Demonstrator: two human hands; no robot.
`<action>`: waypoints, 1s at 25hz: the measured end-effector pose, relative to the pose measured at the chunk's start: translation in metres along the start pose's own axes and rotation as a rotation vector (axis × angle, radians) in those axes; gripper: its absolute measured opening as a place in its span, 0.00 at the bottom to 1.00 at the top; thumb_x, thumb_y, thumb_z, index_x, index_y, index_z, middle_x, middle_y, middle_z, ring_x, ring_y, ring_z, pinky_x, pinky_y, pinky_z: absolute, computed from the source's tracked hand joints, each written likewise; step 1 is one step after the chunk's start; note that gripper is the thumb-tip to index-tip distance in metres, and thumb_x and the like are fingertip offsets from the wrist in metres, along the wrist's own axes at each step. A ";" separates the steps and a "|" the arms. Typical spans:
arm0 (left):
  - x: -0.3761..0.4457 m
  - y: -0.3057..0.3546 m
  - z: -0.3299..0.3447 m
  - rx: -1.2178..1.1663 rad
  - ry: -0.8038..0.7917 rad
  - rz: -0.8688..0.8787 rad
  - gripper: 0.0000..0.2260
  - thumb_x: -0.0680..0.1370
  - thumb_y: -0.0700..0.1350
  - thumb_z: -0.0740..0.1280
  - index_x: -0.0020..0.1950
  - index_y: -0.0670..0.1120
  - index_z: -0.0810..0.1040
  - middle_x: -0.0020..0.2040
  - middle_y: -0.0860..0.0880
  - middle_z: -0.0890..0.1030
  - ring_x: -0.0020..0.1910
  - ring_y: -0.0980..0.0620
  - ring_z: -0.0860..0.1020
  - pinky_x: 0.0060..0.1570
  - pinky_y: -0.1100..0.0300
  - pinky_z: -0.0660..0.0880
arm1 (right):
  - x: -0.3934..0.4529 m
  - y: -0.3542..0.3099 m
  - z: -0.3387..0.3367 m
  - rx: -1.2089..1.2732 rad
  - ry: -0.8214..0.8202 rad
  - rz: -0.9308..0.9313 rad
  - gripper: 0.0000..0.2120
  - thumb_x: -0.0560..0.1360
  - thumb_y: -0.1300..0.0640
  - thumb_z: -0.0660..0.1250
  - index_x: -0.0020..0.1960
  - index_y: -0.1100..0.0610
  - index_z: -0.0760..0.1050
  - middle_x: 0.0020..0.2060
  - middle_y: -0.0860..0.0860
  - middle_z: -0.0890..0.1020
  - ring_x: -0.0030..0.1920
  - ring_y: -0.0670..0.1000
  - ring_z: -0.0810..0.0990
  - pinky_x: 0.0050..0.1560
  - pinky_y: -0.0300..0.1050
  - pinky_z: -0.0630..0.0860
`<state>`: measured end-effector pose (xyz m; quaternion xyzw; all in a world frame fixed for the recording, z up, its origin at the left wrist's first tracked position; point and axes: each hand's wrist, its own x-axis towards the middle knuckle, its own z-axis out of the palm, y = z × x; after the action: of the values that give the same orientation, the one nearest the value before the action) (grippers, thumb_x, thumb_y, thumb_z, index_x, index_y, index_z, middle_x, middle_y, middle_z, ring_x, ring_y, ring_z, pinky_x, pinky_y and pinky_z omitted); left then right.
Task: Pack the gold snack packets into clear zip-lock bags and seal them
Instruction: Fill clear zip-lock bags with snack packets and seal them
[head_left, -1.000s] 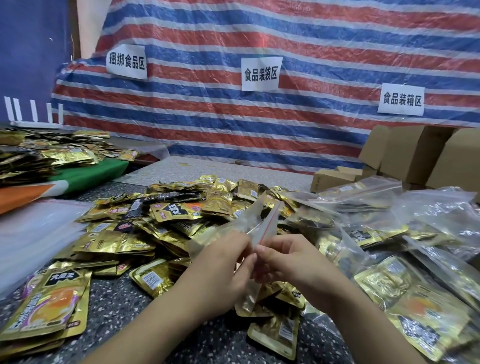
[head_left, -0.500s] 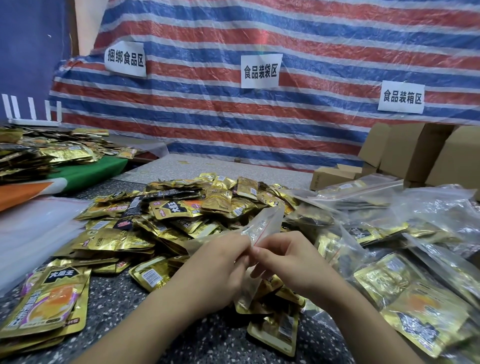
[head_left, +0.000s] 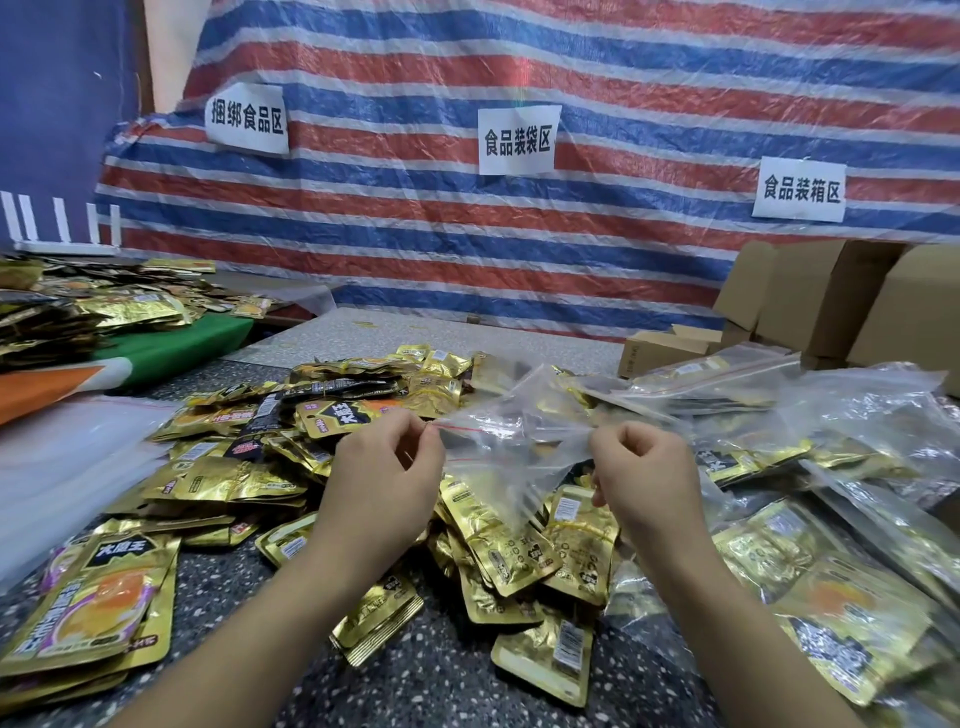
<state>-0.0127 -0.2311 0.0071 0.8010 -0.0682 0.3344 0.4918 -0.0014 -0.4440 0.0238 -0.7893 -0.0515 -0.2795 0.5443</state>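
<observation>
At the far left, a stack of clear plastic sheets (head_left: 62, 457) is lying on the speckled table (head_left: 415, 680), and just in front of it some larger gold pouches (head_left: 93, 597) are lying in a small pile. Moving to the middle, a big heap of gold snack packets (head_left: 249, 478) is spreading over the table. Above this heap the left hand (head_left: 387, 467) is pinching one end of the mouth of an empty clear zip-lock bag (head_left: 511, 452), with its fingers curled and thumb and forefinger closed on the red seal line. The bag is hanging in the air between both hands, and its body is drooping toward the packets below. The right hand (head_left: 641, 470) is gripping the other end of the bag mouth, fingers also curled tight around the plastic. Further right, several filled zip-lock bags (head_left: 779, 525) are lying in a pile, and behind them brown cardboard boxes (head_left: 831, 301) are standing against the striped tarpaulin (head_left: 571, 62).
</observation>
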 end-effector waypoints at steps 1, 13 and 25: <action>-0.001 0.000 0.001 0.008 -0.002 0.018 0.13 0.80 0.45 0.65 0.35 0.46 0.74 0.27 0.51 0.73 0.26 0.56 0.70 0.26 0.65 0.65 | -0.001 0.000 0.000 -0.031 -0.008 -0.006 0.13 0.68 0.54 0.63 0.29 0.60 0.68 0.22 0.48 0.70 0.26 0.52 0.70 0.24 0.40 0.63; -0.013 0.009 0.004 -0.068 -0.061 0.100 0.22 0.78 0.69 0.50 0.49 0.55 0.74 0.39 0.53 0.80 0.33 0.55 0.78 0.30 0.54 0.73 | -0.004 0.001 0.012 -0.039 -0.116 -0.018 0.17 0.70 0.52 0.61 0.30 0.64 0.64 0.24 0.57 0.70 0.25 0.52 0.73 0.31 0.49 0.70; -0.031 0.012 0.011 0.296 -0.264 0.636 0.08 0.79 0.49 0.64 0.54 0.50 0.81 0.60 0.53 0.81 0.41 0.55 0.81 0.34 0.59 0.78 | 0.003 -0.002 0.009 0.239 -0.064 0.187 0.20 0.77 0.61 0.62 0.28 0.68 0.70 0.25 0.61 0.71 0.26 0.54 0.79 0.37 0.53 0.80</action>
<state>-0.0368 -0.2527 -0.0060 0.8385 -0.3271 0.3705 0.2292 0.0032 -0.4358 0.0247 -0.7289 -0.0280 -0.1940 0.6560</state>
